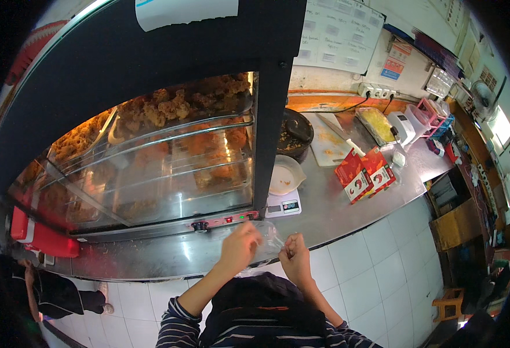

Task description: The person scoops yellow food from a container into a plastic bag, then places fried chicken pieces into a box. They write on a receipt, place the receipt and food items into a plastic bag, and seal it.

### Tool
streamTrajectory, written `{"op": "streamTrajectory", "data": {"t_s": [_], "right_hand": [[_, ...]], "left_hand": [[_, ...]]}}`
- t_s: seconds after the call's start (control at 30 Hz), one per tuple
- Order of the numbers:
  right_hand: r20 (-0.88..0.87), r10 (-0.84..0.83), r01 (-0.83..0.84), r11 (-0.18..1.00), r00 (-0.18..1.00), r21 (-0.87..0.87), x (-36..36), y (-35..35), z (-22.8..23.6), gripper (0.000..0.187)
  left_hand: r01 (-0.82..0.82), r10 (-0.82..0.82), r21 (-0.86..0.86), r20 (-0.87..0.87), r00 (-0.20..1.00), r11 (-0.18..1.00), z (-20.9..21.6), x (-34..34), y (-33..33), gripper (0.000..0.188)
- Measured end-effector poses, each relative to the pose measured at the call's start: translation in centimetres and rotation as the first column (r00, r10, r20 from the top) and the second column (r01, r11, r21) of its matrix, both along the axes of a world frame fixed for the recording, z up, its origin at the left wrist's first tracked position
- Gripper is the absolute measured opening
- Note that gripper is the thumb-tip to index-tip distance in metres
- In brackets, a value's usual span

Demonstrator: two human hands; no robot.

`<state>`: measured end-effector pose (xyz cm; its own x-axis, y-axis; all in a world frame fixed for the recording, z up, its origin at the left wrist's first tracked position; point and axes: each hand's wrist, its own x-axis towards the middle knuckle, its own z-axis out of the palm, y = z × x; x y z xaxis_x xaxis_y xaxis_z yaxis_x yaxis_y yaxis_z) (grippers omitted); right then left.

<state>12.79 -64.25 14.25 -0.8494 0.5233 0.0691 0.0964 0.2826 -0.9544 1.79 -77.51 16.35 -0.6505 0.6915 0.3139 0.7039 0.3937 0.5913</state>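
Two bare hands meet over the front edge of the long stainless-steel counter (324, 216), a clear, thin plastic bag (270, 236) between them. Right hand (295, 255): fingertips together, grip pinching the bag's side. Left hand (241, 246): blurred, fingers curled beside the bag; cannot tell whether its grip is closed on it. Bare steel runs along the front edge, right of the hands, up to two red-and-white printed cardboard boxes (353, 177).

Bag's lower end hard to make out. Black-framed glass display cabinet (282, 87) cut off at top; its post hides part of the round white bowl (285, 176).

Cabinet: brown, crusty fried pieces (168, 107) on racks, lower ones dimmed by reflections. Bowl, on a white digital scale (290, 205): few crumbs. Toward the back edge, shallow rectangular tray (376, 126): yellow contents.
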Motion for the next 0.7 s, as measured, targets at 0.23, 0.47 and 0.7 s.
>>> {"op": "streamTrajectory", "data": {"t_s": [0.23,0.47,0.7], "right_hand": [[-0.119,0.117,-0.110,0.992,0.986,0.067,0.1,-0.2,1.0,0.022],[0.017,0.394,-0.393,0.911,0.919,0.124,0.6,-1.1,1.4,0.025],[0.046,0.608,-0.575,0.720,0.793,0.387,-1.5,-1.8,2.0,0.023]], "left_hand": [[0.281,-0.227,0.027,0.666,0.710,0.959,-0.1,0.1,0.8,0.011],[-0.061,-0.256,0.323,0.840,0.479,0.945,-2.4,0.8,1.9,0.023],[-0.699,-0.599,0.489,0.793,0.108,0.522,-2.7,1.7,-0.2,0.046]]}}
